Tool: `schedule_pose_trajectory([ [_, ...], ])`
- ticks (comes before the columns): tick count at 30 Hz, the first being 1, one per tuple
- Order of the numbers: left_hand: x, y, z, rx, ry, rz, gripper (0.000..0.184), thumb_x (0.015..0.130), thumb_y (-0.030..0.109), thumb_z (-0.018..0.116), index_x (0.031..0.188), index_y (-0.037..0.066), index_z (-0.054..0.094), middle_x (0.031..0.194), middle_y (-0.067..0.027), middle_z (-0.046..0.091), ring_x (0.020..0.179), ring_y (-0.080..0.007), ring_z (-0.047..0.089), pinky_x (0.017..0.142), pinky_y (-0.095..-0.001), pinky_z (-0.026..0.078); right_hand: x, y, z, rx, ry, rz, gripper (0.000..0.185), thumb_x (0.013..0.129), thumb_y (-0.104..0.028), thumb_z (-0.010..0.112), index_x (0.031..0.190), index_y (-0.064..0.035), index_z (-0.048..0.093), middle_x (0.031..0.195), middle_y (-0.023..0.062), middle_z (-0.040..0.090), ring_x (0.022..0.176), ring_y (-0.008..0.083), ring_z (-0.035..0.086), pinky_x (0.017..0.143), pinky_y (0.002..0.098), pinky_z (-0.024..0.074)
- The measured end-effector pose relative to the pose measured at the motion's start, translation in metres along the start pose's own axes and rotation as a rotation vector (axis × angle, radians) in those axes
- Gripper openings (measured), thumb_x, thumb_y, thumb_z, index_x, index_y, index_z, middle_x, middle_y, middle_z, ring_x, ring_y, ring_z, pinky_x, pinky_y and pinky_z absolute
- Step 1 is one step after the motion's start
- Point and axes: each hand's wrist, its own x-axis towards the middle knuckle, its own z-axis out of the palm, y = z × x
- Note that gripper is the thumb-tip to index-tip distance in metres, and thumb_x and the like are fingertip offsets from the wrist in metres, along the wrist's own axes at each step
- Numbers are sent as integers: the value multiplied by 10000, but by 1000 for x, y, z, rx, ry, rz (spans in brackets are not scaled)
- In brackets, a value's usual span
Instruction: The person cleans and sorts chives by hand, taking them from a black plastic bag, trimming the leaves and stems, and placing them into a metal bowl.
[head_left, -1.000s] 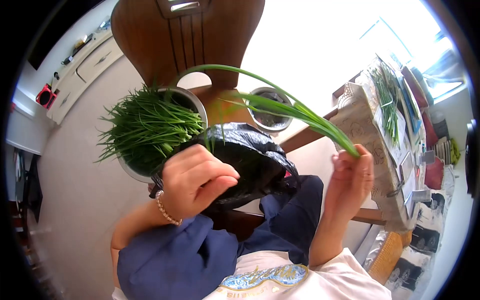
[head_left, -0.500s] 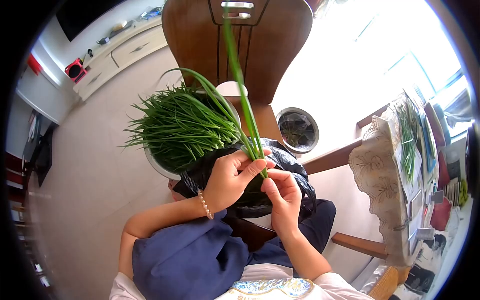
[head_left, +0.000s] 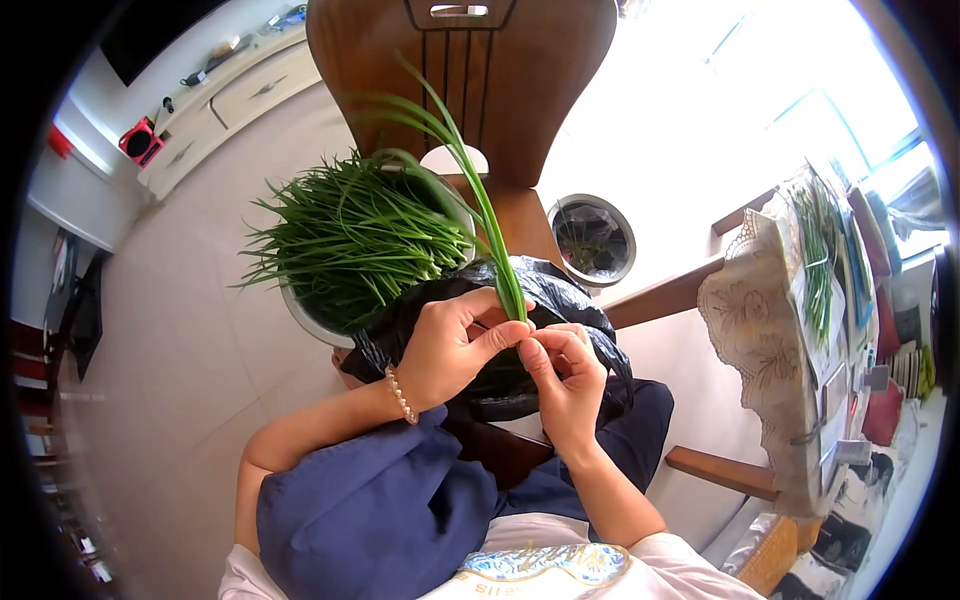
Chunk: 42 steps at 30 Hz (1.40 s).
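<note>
My left hand (head_left: 452, 345), with a beaded bracelet at the wrist, grips a few garlic chives (head_left: 482, 200) near their lower ends. Their long green leaves point up and away, the tips bending left. Close beside it, my right hand (head_left: 566, 375) is closed in a pinch at the base of the same stems; what lies between its fingertips is mostly hidden. Under both hands a black plastic bag (head_left: 400, 325) lies crumpled, its contents hard to make out. Beyond the left hand, a big heap of garlic chives (head_left: 355, 240) fills a pale basin (head_left: 310, 322).
A brown wooden chair (head_left: 550, 80) stands ahead, with a white round object (head_left: 455, 160) on its seat. A round pot (head_left: 630, 255) sits on the floor to its right. Further right is a table with a lace cloth (head_left: 745, 320). A white cabinet (head_left: 255, 90) stands far left.
The held chives have swung left and their tips now bend over. My right hand has come up against the left fingertips at the stem ends. The whole view has shifted slightly.
</note>
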Motion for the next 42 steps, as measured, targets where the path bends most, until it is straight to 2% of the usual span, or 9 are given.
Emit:
schedule_pose_trajectory([
  [3,0,2,1,36,41,-3,248,836,151,610,1035,4,597,832,-61,652,748,-72,579,681,-224,476,0,2,0,117,-52,119,126,783,-72,665,817,8,574,713,7,533,562,22,431,503,162,355],
  [6,0,3,1,99,50,-1,230,839,132,604,1027,0,607,823,-60,653,735,-69,575,672,-222,476,1,-8,4,97,45,93,141,784,-69,663,859,5,569,702,5,550,546,24,441,489,159,356],
  [11,-1,-1,1,108,39,26,213,851,99,579,1038,0,605,831,-48,643,718,-67,566,651,-209,479,12,-10,0,66,-77,59,139,783,-59,660,863,-1,562,693,-4,565,564,26,480,507,166,390],
  [13,-1,-3,-1,126,42,14,206,854,98,574,1031,-2,605,842,-46,639,724,-66,566,647,-206,481,17,-15,-4,232,-191,276,138,779,-58,663,854,1,562,703,-8,566,577,27,489,529,165,401],
  [20,-2,-6,2,76,9,-17,200,854,106,575,1024,3,597,861,-33,622,750,-75,576,645,-203,493,15,0,-1,134,-137,175,153,767,-16,623,879,-9,519,685,-20,543,596,14,496,530,154,400],
  [23,-2,-13,2,53,-2,-38,191,852,110,580,1012,5,590,855,-35,622,751,-79,581,651,-210,496,14,1,-3,88,-159,198,147,764,-7,613,874,-9,516,710,-16,546,591,16,496,522,158,401],
  [34,0,-13,1,66,-80,-62,180,843,116,596,986,14,555,855,-27,606,769,-75,570,678,-228,479,18,-2,-7,386,-163,381,157,810,-56,623,896,8,508,783,-3,554,672,31,518,592,164,428],
  [36,0,-16,4,57,-43,-45,171,803,95,615,934,-8,573,783,-80,633,722,-132,614,660,-263,494,20,0,-6,353,-142,340,171,809,-79,639,889,12,518,772,0,560,660,34,522,592,170,437],
  [42,1,-19,6,-51,-41,-75,162,801,82,616,929,-8,574,787,-66,635,718,-108,605,665,-250,487,22,1,-8,265,-141,324,138,806,-61,633,859,18,534,738,3,570,637,40,531,586,173,444],
])
